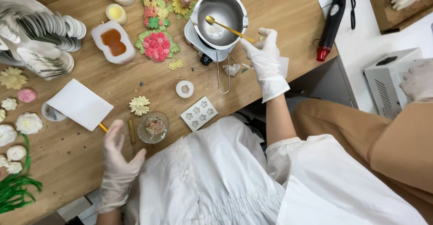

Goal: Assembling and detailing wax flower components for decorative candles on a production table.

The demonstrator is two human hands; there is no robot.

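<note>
Right hand [266, 58], gloved, fingers closed on the handle of a gold spoon [228, 28] whose bowl sits inside the steel melting pot [222, 17] at 12 o'clock on the wooden surface [279, 8]. Left hand [118, 164], gloved, open and empty, hovers at 7 o'clock near a small glass bowl [153, 128].

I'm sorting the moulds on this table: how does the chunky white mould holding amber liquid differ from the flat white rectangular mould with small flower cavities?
The chunky white mould is thick-walled with rounded edges; the flat white rectangular mould is a thin sheet. The chunky one has one large figure-eight cavity filled with amber liquid; the flat one has six small flower cavities, seemingly unfilled. The chunky one lies far from both hands; the flat one lies between the gloved left hand and right hand. Both are white and rest on the wooden table.
</note>
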